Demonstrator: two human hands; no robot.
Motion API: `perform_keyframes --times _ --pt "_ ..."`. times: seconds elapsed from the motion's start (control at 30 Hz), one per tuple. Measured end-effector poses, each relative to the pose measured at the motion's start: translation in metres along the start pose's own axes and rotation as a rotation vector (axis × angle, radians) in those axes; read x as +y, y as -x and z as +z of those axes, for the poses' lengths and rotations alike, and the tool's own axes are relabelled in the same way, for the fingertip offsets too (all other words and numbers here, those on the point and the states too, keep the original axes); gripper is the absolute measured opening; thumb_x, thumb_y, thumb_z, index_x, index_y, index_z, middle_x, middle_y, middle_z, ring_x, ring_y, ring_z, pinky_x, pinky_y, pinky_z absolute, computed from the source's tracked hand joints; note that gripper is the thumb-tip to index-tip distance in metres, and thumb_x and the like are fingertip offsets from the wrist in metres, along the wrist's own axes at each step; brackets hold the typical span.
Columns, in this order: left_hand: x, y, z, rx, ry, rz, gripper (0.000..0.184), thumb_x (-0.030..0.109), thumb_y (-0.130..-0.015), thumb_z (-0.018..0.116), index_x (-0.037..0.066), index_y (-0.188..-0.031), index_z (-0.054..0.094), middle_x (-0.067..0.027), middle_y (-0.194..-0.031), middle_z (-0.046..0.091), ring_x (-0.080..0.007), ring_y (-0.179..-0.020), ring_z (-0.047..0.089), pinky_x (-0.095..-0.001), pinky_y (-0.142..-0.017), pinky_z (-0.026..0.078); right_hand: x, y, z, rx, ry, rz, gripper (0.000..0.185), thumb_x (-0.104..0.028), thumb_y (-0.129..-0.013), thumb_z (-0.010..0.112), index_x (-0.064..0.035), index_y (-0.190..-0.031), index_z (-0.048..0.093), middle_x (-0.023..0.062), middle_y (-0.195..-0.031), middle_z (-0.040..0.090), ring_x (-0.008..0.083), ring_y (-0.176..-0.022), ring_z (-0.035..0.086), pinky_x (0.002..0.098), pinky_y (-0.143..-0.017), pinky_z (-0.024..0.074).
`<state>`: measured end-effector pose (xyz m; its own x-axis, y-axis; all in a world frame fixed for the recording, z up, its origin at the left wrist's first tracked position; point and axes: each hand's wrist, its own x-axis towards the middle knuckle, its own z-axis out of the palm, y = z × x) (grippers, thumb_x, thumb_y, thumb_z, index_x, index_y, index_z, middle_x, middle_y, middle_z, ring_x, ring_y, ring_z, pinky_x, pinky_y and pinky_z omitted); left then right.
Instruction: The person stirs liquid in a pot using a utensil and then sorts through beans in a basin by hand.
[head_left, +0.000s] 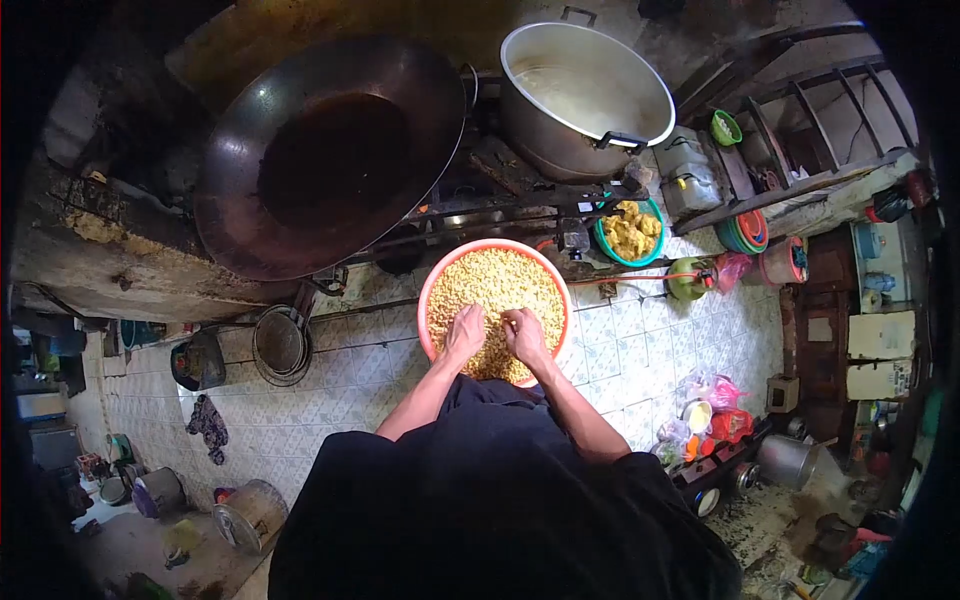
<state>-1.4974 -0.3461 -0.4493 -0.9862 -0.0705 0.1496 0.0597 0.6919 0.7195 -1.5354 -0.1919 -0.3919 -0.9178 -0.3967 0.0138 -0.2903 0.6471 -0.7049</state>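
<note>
A round pink-red basin (424,300) in front of my body is filled with small pale yellow pieces (505,285) that look like beans or kernels; their exact kind is too small to tell. My left hand (464,334) is over the left part of the heap, its fingers curled together. Close by on the right, my right hand (526,335) has its fingers bent inward in a pinch above the same heap. Whatever either hand holds between the fingertips is too small to make out. The two hands are apart, with a narrow gap between them.
A large dark wok (420,110) and a big metal pot (530,125) stand on the stove ahead. Right of the basin are a green bowl of yellow food (632,235) and a green gas cylinder (690,280). Round strainers (280,340) hang at left, above the tiled floor (350,370).
</note>
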Motion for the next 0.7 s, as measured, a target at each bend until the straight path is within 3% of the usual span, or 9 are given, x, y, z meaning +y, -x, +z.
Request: perform_keyframes --times 0.27,0.4,0.43,0.47,0.53,0.57,0.7 --pt "0.048 0.001 0.001 -0.008 0.088 -0.223 0.019 0.012 -0.086 0.045 -0.002 -0.074 0.050 -0.0241 -0.074 0.055 -0.0399 -0.072 0.054 -0.0473 -0.063 0.043 0.007 -0.002 -0.010 -0.151 -0.236 0.028 0.024 -0.010 -0.078 0.059 -0.0022 -0.100 0.061 0.0182 -0.087 0.060 0.0291 -0.073 0.061 0.0356 -0.068 0.0485" --pt "0.055 0.003 0.011 0.104 0.092 -0.182 0.014 0.010 -0.084 0.047 -0.001 -0.079 0.054 -0.0230 -0.074 0.055 -0.0396 -0.073 0.055 -0.0456 -0.065 0.044 0.017 -0.003 -0.021 -0.238 -0.184 0.049 0.027 -0.015 -0.079 0.061 -0.0015 -0.102 0.060 0.0190 -0.087 0.061 0.0276 -0.075 0.062 0.0349 -0.070 0.0494" --pt "0.051 0.006 0.012 0.060 0.070 -0.234 0.014 0.010 -0.081 0.051 -0.001 -0.089 0.057 -0.0214 -0.084 0.056 -0.0373 -0.080 0.055 -0.0430 -0.071 0.045 0.021 0.000 -0.024 -0.223 -0.182 0.091 0.029 -0.017 -0.079 0.062 -0.0008 -0.102 0.060 0.0191 -0.087 0.062 0.0278 -0.074 0.063 0.0352 -0.070 0.0499" --pt "0.058 0.005 0.009 0.061 0.066 -0.237 0.014 0.010 -0.081 0.051 -0.001 -0.089 0.057 -0.0214 -0.084 0.056 -0.0373 -0.080 0.055 -0.0430 -0.071 0.045 0.025 0.001 -0.027 -0.226 -0.186 0.090 0.029 -0.017 -0.079 0.062 -0.0008 -0.102 0.060 0.0191 -0.087 0.062 0.0278 -0.074 0.063 0.0352 -0.070 0.0499" --pt "0.079 -0.002 -0.003 0.225 -0.034 -0.250 0.023 0.010 -0.078 0.057 0.000 -0.098 0.058 -0.0193 -0.094 0.054 -0.0342 -0.089 0.054 -0.0398 -0.078 0.044 0.037 0.003 -0.033 -0.245 -0.174 0.137 0.029 -0.017 -0.079 0.061 -0.0006 -0.102 0.060 0.0192 -0.088 0.062 0.0278 -0.073 0.063 0.0353 -0.069 0.0502" --pt "0.072 -0.005 -0.004 0.181 0.002 -0.334 0.031 0.010 -0.075 0.061 0.001 -0.104 0.057 -0.0176 -0.099 0.053 -0.0318 -0.094 0.052 -0.0377 -0.083 0.043 0.048 0.004 -0.033 -0.250 -0.172 0.125 0.029 -0.018 -0.079 0.061 -0.0011 -0.103 0.061 0.0183 -0.089 0.063 0.0266 -0.074 0.064 0.0347 -0.069 0.0503" --pt "0.025 -0.026 -0.006 0.230 -0.092 -0.436 0.030 0.010 -0.075 0.061 0.001 -0.104 0.057 -0.0180 -0.098 0.054 -0.0327 -0.096 0.053 -0.0385 -0.083 0.043 0.054 0.005 -0.049 -0.253 -0.249 0.204 0.028 -0.019 -0.081 0.060 -0.0016 -0.103 0.061 0.0161 -0.091 0.064 0.0231 -0.073 0.064 0.0331 -0.069 0.0508"
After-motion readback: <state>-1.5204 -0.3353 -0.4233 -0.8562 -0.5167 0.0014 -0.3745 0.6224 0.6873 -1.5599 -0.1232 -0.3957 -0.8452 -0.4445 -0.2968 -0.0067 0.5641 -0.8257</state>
